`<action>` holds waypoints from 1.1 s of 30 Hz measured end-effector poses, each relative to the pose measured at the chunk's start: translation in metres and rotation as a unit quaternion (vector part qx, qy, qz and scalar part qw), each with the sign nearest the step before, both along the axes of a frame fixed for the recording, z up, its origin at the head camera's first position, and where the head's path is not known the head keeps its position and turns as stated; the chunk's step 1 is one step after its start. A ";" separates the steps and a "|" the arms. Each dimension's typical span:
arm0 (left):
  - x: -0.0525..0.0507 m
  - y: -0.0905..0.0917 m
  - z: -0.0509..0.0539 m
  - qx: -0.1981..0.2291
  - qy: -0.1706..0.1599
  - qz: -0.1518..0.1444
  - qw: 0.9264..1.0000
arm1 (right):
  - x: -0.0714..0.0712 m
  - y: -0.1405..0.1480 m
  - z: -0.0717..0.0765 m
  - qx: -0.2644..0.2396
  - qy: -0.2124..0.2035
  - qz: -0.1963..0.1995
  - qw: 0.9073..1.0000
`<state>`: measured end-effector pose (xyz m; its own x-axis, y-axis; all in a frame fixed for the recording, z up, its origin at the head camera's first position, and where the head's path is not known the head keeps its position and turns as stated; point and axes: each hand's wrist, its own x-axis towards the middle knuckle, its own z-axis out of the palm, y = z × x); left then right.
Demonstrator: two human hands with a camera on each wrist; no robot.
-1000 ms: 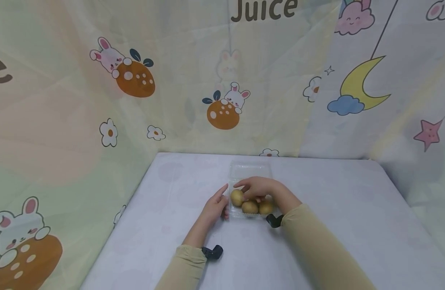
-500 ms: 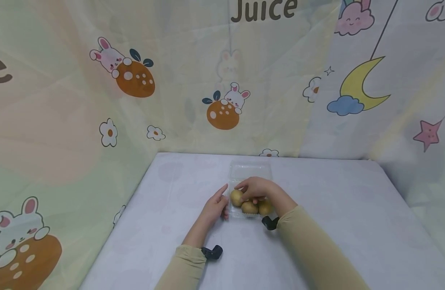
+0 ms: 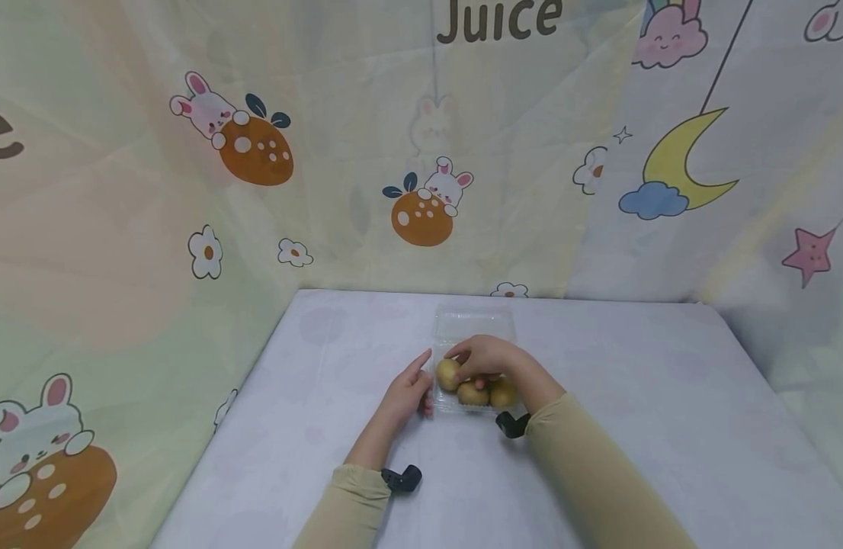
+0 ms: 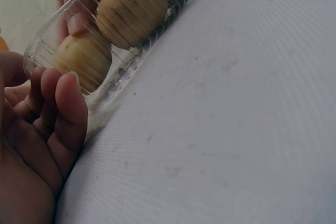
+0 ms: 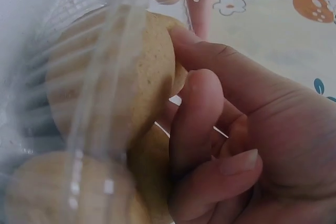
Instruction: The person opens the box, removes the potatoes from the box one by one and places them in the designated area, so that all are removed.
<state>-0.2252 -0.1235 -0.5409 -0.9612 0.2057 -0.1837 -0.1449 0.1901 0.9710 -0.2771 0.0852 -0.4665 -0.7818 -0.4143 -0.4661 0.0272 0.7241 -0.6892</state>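
A person's two bare hands work at a clear plastic clamshell container (image 3: 446, 405) of potatoes, set on a white-covered table (image 3: 641, 396) towards its far edge; the right hand (image 3: 488, 354) reaches down into the tray, thumb and forefinger bent round the leftmost potato (image 3: 446, 375) in a pinch, the thumb on its near side and the forefinger stretched to its far side; its other fingers curl inward beside the neighbouring potatoes, and whether they touch them I cannot tell; the left hand (image 3: 409, 390) is relaxed and grips nothing, its forefinger straight along the container's left end and the other fingers loosely bent just beside the plastic, contact being hard to judge. The leftmost potato sits inside the tray at its left end; next to it, along the near wall, are a middle potato (image 3: 472, 393) and a right-hand potato (image 3: 503, 394); a further potato (image 5: 151, 179) lies behind them, mostly hidden by the right hand; the transparent lid (image 3: 474, 324) is folded back on the far side. Both arms wear beige sleeves (image 3: 603, 465), with a small black device (image 3: 402, 479) at each wrist; behind the table hangs a pale, slightly creased fabric backdrop (image 3: 346, 99), printed with white rabbits hugging oranges, daisies, a yellow moon, a pink star and the word "Juice".
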 end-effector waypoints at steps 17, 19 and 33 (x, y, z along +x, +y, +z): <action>0.001 0.001 -0.001 0.002 0.000 0.005 1.000 | 0.000 0.035 0.005 -0.093 0.031 0.001 0.995; 0.001 0.001 -0.001 0.000 -0.001 0.007 1.000 | 0.003 0.040 0.007 -0.096 0.046 -0.004 0.994; 0.000 0.001 -0.002 -0.013 0.010 0.010 1.000 | 0.015 0.101 0.007 -0.120 0.131 -0.050 0.983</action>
